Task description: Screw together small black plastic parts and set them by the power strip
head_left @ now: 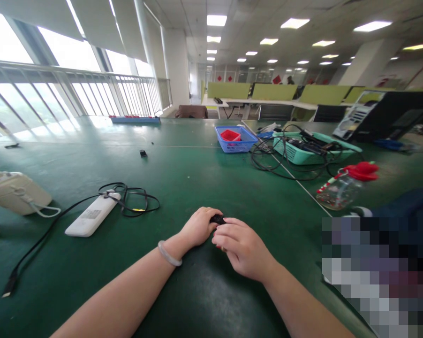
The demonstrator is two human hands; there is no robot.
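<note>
Just above the green table [183, 169], my left hand [200, 226] grips a small black object [217, 219], with the thumb and fingers closed about its left end. My right hand [240, 244] is bent round the right end of the same object, its fingertips pressed on it. Most of the object is covered by fingers, and I cannot tell its kind. A pale bangle [169, 255] sits on my left wrist.
Left of my hands lie a white power bank [93, 215] and a black cable [127, 188]. A blue basket [237, 144], a green basket [299, 157] with cables, and a red-lidded bottle [341, 190] stand beyond. A small black piece [143, 153] lies farther back; a beige bag [18, 191] is at left.
</note>
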